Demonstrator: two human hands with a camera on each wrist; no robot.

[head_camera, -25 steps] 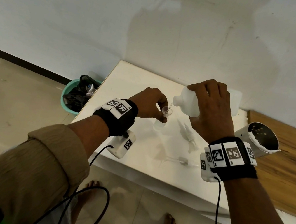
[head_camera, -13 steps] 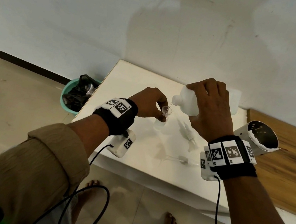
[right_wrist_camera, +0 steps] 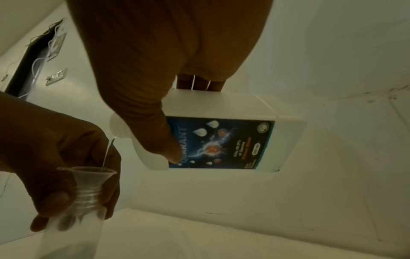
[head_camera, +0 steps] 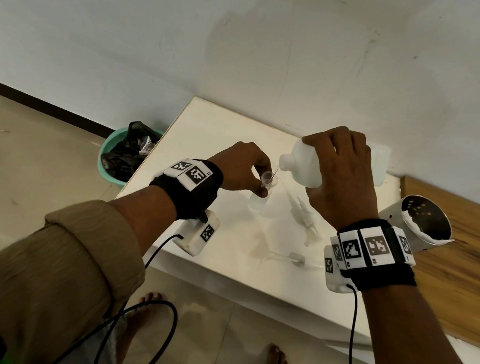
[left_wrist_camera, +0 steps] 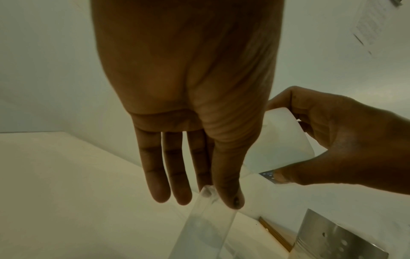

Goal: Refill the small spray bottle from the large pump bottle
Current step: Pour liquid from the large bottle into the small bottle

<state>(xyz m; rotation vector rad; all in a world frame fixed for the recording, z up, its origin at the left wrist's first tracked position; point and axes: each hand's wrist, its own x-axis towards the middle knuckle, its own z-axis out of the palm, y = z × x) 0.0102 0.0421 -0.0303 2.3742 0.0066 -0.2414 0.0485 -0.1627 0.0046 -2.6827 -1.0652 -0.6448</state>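
- Fingers (right_wrist_camera: 53, 196) of the left hand (head_camera: 239, 166) pinch the neck of the small spray bottle (head_camera: 256, 201), which stands upright on the bench (head_camera: 210, 123) with a clear funnel (right_wrist_camera: 87, 172) seated in its mouth.
- Right hand (head_camera: 341, 179) grips the large pump bottle (right_wrist_camera: 221, 133), tipped on its side above and just beside the small spray bottle; its open neck is over the funnel.
- A thin stream (right_wrist_camera: 107, 154) runs from that neck into the funnel.
- Near the small spray bottle lie a white pump head (head_camera: 302, 215) and a sprayer top (head_camera: 295, 258), both on the bench.
- A perforated metal cylinder (head_camera: 414, 222) lies well apart from the small spray bottle, behind the right wrist.
- A green bin (head_camera: 117, 156) stands on the floor, off the bench edge beyond the left hand.
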